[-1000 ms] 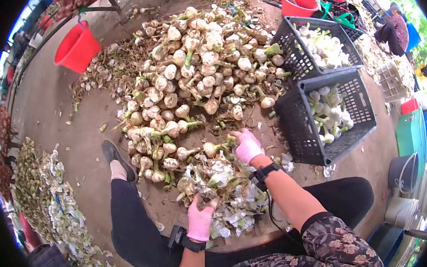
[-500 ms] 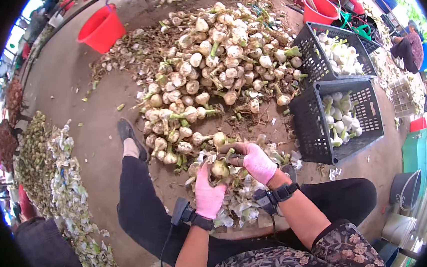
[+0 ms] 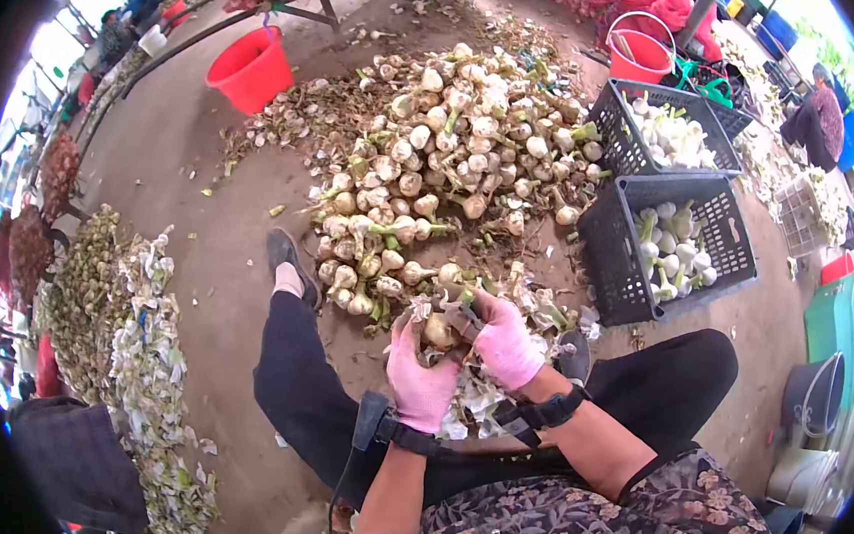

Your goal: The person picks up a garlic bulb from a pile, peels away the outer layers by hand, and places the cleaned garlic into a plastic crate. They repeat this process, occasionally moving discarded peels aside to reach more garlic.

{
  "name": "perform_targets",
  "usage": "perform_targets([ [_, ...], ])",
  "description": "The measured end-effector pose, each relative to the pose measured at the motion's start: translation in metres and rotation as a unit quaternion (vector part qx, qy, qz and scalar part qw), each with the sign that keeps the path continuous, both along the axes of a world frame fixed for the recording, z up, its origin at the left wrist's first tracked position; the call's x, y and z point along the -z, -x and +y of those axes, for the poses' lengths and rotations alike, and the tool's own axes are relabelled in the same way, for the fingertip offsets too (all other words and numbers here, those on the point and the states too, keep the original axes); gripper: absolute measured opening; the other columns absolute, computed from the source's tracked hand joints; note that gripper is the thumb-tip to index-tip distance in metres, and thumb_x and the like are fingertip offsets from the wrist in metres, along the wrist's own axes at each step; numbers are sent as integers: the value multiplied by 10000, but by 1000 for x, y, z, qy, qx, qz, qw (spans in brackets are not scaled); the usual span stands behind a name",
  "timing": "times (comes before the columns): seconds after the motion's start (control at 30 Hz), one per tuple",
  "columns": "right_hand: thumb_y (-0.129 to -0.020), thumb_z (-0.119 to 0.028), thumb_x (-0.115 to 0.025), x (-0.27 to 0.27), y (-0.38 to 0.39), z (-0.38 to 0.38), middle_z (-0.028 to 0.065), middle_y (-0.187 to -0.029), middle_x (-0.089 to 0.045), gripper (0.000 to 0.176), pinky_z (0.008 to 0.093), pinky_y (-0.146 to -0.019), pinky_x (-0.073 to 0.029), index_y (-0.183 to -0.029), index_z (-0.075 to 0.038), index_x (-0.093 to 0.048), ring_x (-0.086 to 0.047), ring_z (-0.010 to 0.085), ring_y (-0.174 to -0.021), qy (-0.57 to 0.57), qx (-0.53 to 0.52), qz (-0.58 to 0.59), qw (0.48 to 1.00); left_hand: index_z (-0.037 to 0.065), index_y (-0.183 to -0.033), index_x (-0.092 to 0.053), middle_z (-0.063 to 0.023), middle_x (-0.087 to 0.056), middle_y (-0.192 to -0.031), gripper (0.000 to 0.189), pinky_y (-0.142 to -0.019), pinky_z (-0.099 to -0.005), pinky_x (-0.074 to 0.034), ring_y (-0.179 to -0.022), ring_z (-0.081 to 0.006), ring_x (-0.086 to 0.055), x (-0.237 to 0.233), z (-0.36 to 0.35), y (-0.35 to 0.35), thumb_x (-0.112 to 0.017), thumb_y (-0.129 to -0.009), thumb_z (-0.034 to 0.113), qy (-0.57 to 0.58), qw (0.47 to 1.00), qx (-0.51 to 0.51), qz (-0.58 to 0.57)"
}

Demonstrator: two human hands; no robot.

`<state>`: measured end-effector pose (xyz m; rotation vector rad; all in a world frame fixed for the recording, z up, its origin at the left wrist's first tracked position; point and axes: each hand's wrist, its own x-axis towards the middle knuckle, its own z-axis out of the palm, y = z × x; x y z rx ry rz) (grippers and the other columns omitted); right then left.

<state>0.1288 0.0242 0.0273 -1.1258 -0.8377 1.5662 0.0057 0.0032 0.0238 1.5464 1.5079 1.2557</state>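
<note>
A garlic bulb (image 3: 438,330) with dirty outer skin sits between my two pink-gloved hands. My left hand (image 3: 420,375) is closed round it from below and the left. From the right, my right hand (image 3: 503,345) pinches at the bulb's stem and skin with darkened fingertips. Just beyond my hands a large heap of unpeeled garlic (image 3: 456,159) lies on the ground, stems still on. Loose peeled skins (image 3: 477,401) are scattered under my hands between my legs.
Two black crates, a nearer one (image 3: 604,249) and a farther one (image 3: 608,131), hold cleaner white garlic at the right. Red buckets stand at the left (image 3: 251,77) and back right (image 3: 639,55). A strip of skins (image 3: 150,346) runs along the left. Another person (image 3: 818,122) sits far right.
The view has shifted, so the heap and crates appear a little lower. My right hand has drawn in closer over the bulb, and my left hand keeps its hold.
</note>
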Motion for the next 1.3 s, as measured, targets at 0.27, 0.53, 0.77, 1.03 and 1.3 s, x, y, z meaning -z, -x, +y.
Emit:
perform_targets([
  [0.27, -782, 132, -435, -10, -11, -15, 133, -1089, -642, 452, 275, -924, -424, -1215, 46, -532, -584, 169, -1032, -132, -7, -223, 966, -54, -1255, -436, -99, -581, -1123, 551, -922, -314, -448, -1015, -162, -565, -4, -8, 15, -694, -769, -11, 122, 965, 72, -222],
  [0.53, -852, 33, -559, -10, -29, -15, 91, -1039, -659, 314, 257, -850, -453, -1165, 55, -561, -576, 98, -932, -80, -73, -196, 975, 6, -1273, -448, -106, -571, -1197, 483, -869, -379, -472, -1058, -246, -568, 12, -6, 32, -428, -965, 378, 315, 728, 150, -590],
  [0.77, -721, 99, -485, -19, -23, -20, 156, -950, -680, 405, 266, -777, -479, -1106, 46, -601, -624, 145, -877, -79, -14, -292, 953, -4, -1152, -482, -88, -580, -1061, 387, -848, -304, -486, -929, -160, -577, 1, -16, -4, -666, -845, 145, 108, 969, 53, -215],
  [1.03, -699, 24, -517, -18, -26, -14, 185, -864, -661, 331, 328, -716, -492, -1005, -5, -640, -656, 250, -814, -82, -21, -304, 949, -20, -1153, -509, -74, -599, -1042, 445, -815, -272, -481, -908, -134, -577, 12, -11, 6, -700, -750, -29, 223, 892, 61, -389],
  [1.3, -725, 21, -524, -7, -15, -3, 167, -807, -662, 232, 328, -691, -492, -907, -27, -659, -645, 250, -752, -43, 28, -353, 934, -33, -1149, -526, -72, -603, -1073, 438, -838, -274, -484, -947, -144, -584, 19, -11, 4, -698, -746, -47, 219, 898, 59, -376],
])
